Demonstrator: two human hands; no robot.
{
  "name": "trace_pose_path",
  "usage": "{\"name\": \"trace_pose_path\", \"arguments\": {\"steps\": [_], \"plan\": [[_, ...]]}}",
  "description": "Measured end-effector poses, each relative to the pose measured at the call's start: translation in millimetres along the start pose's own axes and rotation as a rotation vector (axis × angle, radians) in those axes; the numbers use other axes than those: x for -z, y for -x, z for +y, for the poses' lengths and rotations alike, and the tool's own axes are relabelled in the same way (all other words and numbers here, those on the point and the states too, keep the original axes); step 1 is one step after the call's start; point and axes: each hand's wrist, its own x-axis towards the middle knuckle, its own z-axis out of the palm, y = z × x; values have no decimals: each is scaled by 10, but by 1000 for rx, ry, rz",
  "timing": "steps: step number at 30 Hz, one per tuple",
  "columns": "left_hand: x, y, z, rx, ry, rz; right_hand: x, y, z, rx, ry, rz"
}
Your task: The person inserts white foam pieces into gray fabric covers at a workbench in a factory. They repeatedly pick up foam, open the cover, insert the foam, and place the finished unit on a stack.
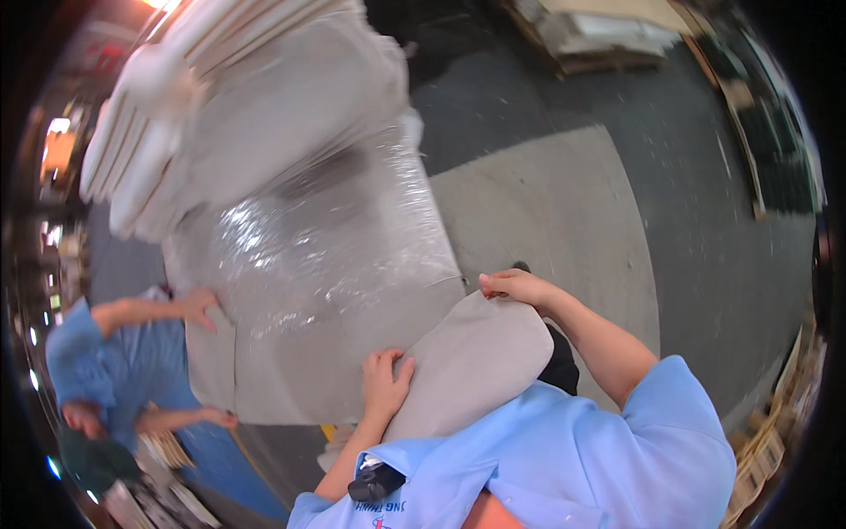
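A large grey-beige cloth sheet spreads in front of me, with a folded-back flap reaching toward my body. My right hand pinches the flap's far right corner, fingers closed. Beside the flap's left edge, my left hand rests on the sheet, its thumb apart from the other fingers. Glossy clear plastic film covers much of the surface beyond. At the left, a co-worker in blue has one hand on a folded edge of the same sheet and the other at its near corner.
Thick white folded padding is piled at the far end. Another beige sheet lies on the dark floor to the right. A loaded pallet stands at the back right, and wooden pieces line the right rim.
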Motion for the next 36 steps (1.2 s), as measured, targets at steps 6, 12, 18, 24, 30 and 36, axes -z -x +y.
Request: {"name": "trace_pose_path", "arguments": {"steps": [6,12,18,24,30,36], "plan": [[-158,292,-232,-41,127,199,-421,69,-818,5,478,-124],[-275,676,-1,265,366,548,-731,-150,-1092,154,545,-374],[-482,944,304,402,310,828,-1139,-515,-1364,210,753,-554],[-474,1022,426,503,294,974,-1553,-549,-1564,84,884,-423],[-356,988,399,513,374,959,-1618,-602,-1591,84,1138,-663],[-245,1281,41,552,396,502,-1790,-648,-1420,595,1759,-473]]}}
